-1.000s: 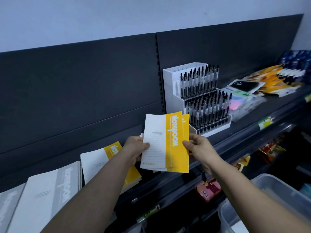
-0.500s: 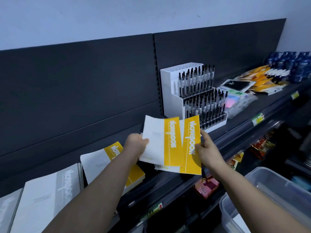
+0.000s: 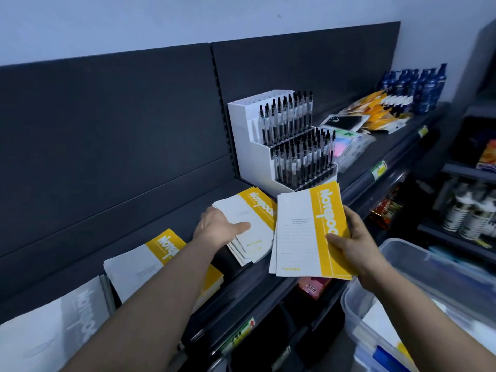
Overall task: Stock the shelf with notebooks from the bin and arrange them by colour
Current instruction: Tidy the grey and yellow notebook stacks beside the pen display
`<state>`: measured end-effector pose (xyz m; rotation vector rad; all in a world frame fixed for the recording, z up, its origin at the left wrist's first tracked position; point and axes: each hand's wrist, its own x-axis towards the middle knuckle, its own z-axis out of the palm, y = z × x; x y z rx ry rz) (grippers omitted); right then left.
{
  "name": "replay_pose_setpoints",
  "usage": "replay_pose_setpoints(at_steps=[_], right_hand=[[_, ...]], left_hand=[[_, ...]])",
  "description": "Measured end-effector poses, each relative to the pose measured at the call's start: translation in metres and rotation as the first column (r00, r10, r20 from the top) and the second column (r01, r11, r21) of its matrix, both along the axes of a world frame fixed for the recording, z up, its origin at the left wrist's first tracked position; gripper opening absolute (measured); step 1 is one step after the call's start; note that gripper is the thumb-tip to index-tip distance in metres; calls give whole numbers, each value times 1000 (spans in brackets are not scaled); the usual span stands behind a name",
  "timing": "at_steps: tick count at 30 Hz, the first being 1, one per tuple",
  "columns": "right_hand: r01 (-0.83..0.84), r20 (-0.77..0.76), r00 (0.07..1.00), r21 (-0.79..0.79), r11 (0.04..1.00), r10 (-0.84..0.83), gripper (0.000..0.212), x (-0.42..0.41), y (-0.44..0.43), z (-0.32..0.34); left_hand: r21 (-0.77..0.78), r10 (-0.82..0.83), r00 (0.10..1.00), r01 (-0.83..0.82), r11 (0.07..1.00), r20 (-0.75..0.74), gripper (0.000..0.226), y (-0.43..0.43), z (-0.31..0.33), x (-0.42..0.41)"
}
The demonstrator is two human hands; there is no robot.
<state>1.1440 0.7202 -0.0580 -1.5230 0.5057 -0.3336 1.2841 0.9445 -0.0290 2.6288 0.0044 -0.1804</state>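
Stocking seems half done; grey notebooks (image 3: 53, 331) and a yellow pile (image 3: 150, 264) lie on the shelf (image 3: 397, 140); left hand (image 3: 217, 229) holds a second yellow pile (image 3: 249, 218) there; right hand (image 3: 357, 248) grips yellow notebooks (image 3: 303, 232) above its front edge.

The bin (image 3: 354, 312) runs off the lower right edge, its contents blurred, and the left forearm (image 3: 161, 291) hides part of a yellow notebook stack (image 3: 139, 267).
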Motion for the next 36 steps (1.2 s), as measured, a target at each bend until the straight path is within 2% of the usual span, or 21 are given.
replay_pose_setpoints(at_steps=[2, 3, 7, 9, 11, 14, 17, 19, 21, 22, 24, 26, 27, 28, 29, 30, 32, 34, 36], right_hand=[[-15, -13, 1000, 40, 999, 15, 61, -2, -4, -4], [-24, -18, 1000, 51, 998, 25, 61, -3, -6, -5], [-74, -28, 997, 67, 995, 76, 61, -4, -16, -1], [-98, -33, 994, 89, 991, 101, 61, -6, -21, 1], [-123, -34, 991, 104, 987, 127, 61, -7, -23, 1], [-145, -53, 987, 116, 983, 152, 59, -7, -24, 1], [-154, -49, 986, 118, 981, 161, 57, -6, -24, 3], [-153, -31, 987, 114, 982, 157, 56, -7, -27, 4], [-148, -18, 988, 127, 981, 152, 55, -7, -30, 4], [-152, -17, 988, 133, 979, 156, 56, -7, -30, 5], [-160, -21, 986, 143, 977, 165, 57, -7, -29, 3], [-162, -26, 985, 159, 974, 168, 57, -6, -29, 1], [-161, -26, 985, 172, 972, 168, 58, -7, -29, 0], [-162, -23, 985, 181, 970, 169, 58, -8, -28, 0], [-162, -19, 985, 187, 969, 169, 58, -9, -29, -1], [-164, -14, 985, 190, 968, 169, 58, -10, -30, -1], [-163, -5, 986, 197, 967, 167, 56, -13, -32, 0], [-156, -2, 987, 194, 969, 160, 57, -15, -35, 1], [-149, 2, 988, 192, 970, 152, 58, -16, -37, 2]], left_hand=[[2, -6, 999, 6, 1000, -48, 109, -3, -5, 0], [-8, -9, 997, 8, 1000, -73, 105, -4, -7, 2], [-115, 40, 990, -56, 992, -133, 33, 3, 2, 10], [-119, 115, 988, -127, 985, -102, 15, 7, 7, 11], [-156, 156, 985, -166, 974, -75, 18, 5, 8, 10], [-268, 145, 975, -188, 945, -169, 38, -9, 6, 0], [-182, 127, 979, -156, 971, -161, 39, -17, 0, -10], [-169, 192, 976, -207, 964, -102, 31, -10, 1, -8], [-114, 292, 956, -287, 951, 32, 19, 5, 5, -3], [-138, 340, 935, -324, 936, 106, 16, 14, 6, 1], [-338, 442, 884, -373, 864, 154, 21, 22, 11, 4], [-616, 510, 859, -387, 686, 28, 21, 18, 16, 4], [-689, 506, 861, -396, 607, -49, 20, 13, 17, 3], [-717, 477, 872, -401, 571, -108, 19, 7, 16, 2], [-685, 455, 883, -402, 608, -114, 20, 2, 13, 1], [-602, 432, 898, -389, 697, -81, 22, -4, 10, 1], [-281, 333, 943, -316, 906, 10, 25, -12, 4, -3], [10, 234, 972, -235, 972, 24, 28, -19, 3, -10], [113, 198, 980, -196, 974, 0, 30, -20, 6, -10]])
